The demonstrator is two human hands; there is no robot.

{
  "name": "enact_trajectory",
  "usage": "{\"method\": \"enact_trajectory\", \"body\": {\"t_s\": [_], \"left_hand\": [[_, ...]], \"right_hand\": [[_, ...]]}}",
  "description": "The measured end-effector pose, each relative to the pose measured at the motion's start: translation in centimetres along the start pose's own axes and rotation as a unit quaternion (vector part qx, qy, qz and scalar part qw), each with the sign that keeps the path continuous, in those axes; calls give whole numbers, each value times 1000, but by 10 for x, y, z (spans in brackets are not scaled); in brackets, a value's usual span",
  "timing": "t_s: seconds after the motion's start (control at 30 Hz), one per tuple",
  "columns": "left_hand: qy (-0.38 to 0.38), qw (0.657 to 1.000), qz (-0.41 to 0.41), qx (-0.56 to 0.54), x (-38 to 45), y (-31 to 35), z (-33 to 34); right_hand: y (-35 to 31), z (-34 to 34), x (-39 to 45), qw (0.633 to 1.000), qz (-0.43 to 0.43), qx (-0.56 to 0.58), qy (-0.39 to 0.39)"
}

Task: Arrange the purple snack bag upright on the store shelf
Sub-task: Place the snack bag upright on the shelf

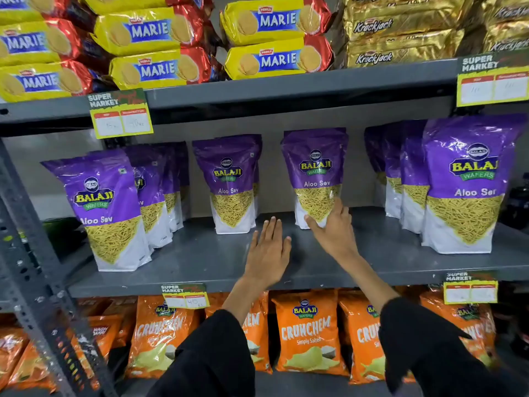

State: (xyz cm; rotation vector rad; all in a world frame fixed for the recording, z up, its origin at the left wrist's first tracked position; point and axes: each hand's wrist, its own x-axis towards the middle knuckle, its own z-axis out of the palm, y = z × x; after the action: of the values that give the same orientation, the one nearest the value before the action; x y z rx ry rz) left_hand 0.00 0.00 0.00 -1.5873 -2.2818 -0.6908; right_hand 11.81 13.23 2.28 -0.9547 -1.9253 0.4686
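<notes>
A purple Balaji Aloo Sev snack bag (315, 170) stands upright at the back middle of the grey middle shelf (200, 259). My right hand (332, 227) touches its lower front corner with fingers spread, not wrapped around it. Flat and open, my left hand (267, 250) hovers over the bare shelf just left of that bag, fingers pointing inward. Another purple bag (232, 181) stands upright to the left of the touched one.
More purple bags stand in a row at the left (108, 210) and at the right (463, 184). Yellow Marie packs (263, 38) and gold Krackjack packs (400, 32) fill the upper shelf. Orange Crunchem bags (309, 330) line the lower shelf. A grey upright post (28, 253) stands left.
</notes>
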Motion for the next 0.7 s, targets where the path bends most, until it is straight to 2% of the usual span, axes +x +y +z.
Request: {"method": "enact_trajectory", "body": {"t_s": [0.13, 0.3, 0.47, 0.7], "left_hand": [[-102, 994, -43, -14, 18, -10, 4], [-167, 985, -49, -4, 28, -21, 17], [-199, 979, -44, 0, 32, -25, 24], [-196, 980, -34, 20, 34, -28, 30]], "right_hand": [[-7, 21, 33, 993, 115, 27, -10], [-2, 50, 60, 987, 161, 20, 14], [3, 62, 67, 983, 179, 10, 23], [7, 69, 68, 981, 186, 34, 44]]}}
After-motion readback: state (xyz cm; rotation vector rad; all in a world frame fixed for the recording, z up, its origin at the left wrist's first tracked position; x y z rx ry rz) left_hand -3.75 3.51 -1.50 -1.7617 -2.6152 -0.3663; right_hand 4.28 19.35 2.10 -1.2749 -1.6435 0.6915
